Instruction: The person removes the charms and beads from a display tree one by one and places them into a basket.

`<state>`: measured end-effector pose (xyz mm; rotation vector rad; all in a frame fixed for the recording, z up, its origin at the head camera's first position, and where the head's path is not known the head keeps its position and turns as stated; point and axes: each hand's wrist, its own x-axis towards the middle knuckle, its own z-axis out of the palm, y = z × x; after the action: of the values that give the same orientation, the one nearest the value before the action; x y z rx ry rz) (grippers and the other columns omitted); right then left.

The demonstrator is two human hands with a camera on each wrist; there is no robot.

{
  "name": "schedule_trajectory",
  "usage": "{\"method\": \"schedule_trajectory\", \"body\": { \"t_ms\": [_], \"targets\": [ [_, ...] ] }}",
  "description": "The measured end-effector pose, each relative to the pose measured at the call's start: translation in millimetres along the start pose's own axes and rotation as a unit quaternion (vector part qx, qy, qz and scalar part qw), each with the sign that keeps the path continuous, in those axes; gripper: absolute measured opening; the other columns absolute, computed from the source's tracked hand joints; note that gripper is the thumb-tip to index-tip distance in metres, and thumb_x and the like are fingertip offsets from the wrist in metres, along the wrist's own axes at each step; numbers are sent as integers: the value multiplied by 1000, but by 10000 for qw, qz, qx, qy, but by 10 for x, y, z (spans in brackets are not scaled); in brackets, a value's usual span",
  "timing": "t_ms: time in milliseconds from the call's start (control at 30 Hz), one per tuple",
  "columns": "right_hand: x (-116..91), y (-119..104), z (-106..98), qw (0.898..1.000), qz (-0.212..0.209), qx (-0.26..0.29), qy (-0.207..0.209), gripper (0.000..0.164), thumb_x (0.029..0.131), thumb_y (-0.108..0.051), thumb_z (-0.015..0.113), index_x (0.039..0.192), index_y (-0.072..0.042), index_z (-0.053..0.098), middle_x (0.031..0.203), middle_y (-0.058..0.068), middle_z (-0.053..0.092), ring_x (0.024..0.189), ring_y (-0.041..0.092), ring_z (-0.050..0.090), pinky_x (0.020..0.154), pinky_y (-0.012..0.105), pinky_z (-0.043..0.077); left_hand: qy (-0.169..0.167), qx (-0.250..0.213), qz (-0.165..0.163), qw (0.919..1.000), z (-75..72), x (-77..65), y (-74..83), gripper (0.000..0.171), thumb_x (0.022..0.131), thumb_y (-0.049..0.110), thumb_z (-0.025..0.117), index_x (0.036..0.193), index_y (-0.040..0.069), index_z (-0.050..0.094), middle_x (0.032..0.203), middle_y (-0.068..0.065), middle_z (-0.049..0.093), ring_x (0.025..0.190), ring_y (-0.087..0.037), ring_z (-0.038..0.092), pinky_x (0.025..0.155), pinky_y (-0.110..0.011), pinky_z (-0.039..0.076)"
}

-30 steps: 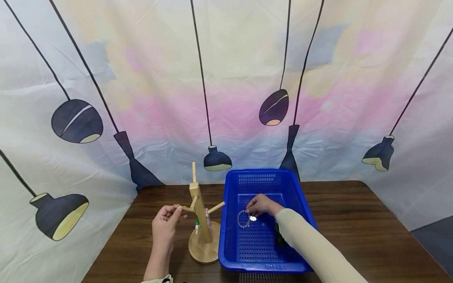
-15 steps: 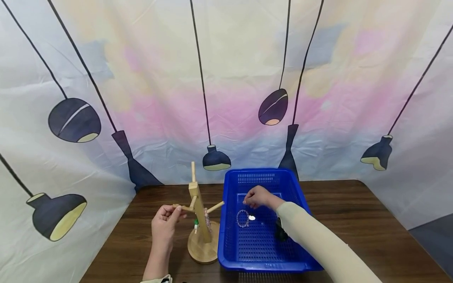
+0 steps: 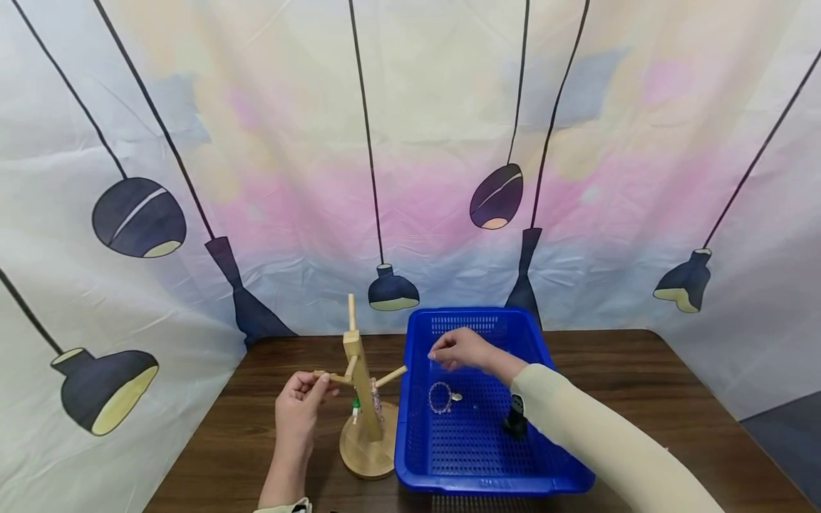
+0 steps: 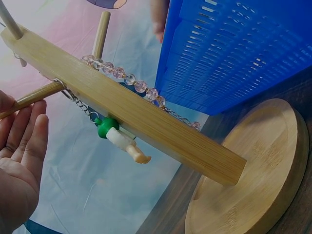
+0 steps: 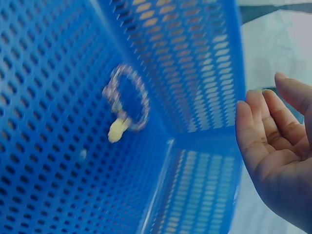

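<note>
My left hand [image 3: 300,406] pinches one peg [image 4: 36,97] of a wooden peg stand [image 3: 363,399] with a round base. From that stand hang a key ring with a green-and-white figure [image 4: 117,136] and a string of clear pink beads [image 4: 118,72]. Over the left side of the blue plastic basket [image 3: 494,485] is my right hand [image 3: 465,349]. Its fingers are loosely bent with nothing between them, thumb apart in the right wrist view. On the basket floor lies a beaded bracelet [image 5: 145,100], a pale flat charm [image 5: 117,130] attached at its edge.
Stand and basket sit side by side on a dark wood table [image 3: 641,399]. Behind the table hangs a cloth [image 3: 436,214] printed with lamps. A small black device [image 3: 515,420] shows beneath the right sleeve.
My right hand has moved up and to the left, away from the bracelet, which stays on the basket floor. My left hand keeps its hold on the peg.
</note>
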<state>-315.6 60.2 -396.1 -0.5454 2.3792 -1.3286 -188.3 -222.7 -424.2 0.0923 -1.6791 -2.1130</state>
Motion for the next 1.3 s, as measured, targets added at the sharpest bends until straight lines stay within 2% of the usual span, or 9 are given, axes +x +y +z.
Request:
{"method": "schedule_trajectory", "body": {
  "t_ms": [133, 267, 467, 633, 867, 1067, 1300],
  "targets": [
    [-97, -90, 22, 9995, -77, 300, -94, 30, 101, -20, 66, 121, 2, 71, 112, 20, 73, 96, 27, 73, 88, 41, 65, 5, 13, -13, 10000, 4, 1, 1, 22, 98, -7, 60, 85, 10, 61, 80, 11, 73, 72, 0, 72, 67, -15, 62],
    [-185, -165, 67, 9975, -87, 688, -129, 32, 101, -20, 66, 123, 4, 70, 109, 20, 73, 92, 23, 73, 83, 34, 65, 0, 19, -18, 10000, 8, -3, 11, 22, 98, -7, 60, 85, 10, 61, 80, 10, 72, 72, 0, 71, 67, -15, 62],
    [-284, -244, 164, 9941, -251, 1040, -186, 34, 102, -18, 64, 126, 6, 68, 105, 20, 73, 92, 23, 73, 84, 35, 66, 4, 37, -25, 10000, 6, -2, 18, 22, 98, -8, 60, 85, 11, 61, 81, 9, 72, 71, 0, 71, 66, -15, 61],
    [-317, -270, 274, 9916, -268, 1252, -200, 33, 101, -16, 65, 126, 6, 68, 107, 24, 72, 86, 15, 71, 83, 34, 66, -29, 33, -13, 10000, 8, -4, 19, 22, 99, -7, 60, 85, 11, 61, 80, 10, 73, 70, 0, 71, 66, -15, 61],
    [-321, -311, 422, 9862, -288, 1624, -115, 31, 101, -14, 65, 123, 7, 69, 100, 14, 75, 77, 7, 67, 88, 41, 66, -10, 14, -13, 10000, 5, -1, 6, 23, 98, -7, 60, 84, 10, 61, 80, 11, 73, 71, 0, 71, 66, -15, 61],
    [-316, -335, 499, 9815, -309, 1886, -57, 30, 101, -12, 64, 123, 9, 68, 92, 3, 71, 76, 7, 65, 84, 34, 66, -39, 24, 17, 10000, -4, 1, -4, 22, 99, -6, 61, 85, 11, 62, 80, 12, 73, 71, 0, 71, 66, -15, 61],
    [-313, -343, 549, 9793, -319, 1998, 28, 28, 101, -9, 63, 120, 12, 67, 86, -2, 69, 74, 6, 65, 82, 30, 66, -66, 4, 103, 9999, -16, 3, -15, 18, 99, -4, 62, 86, 10, 63, 80, 12, 73, 71, 0, 71, 67, -15, 62]
  ]
}}
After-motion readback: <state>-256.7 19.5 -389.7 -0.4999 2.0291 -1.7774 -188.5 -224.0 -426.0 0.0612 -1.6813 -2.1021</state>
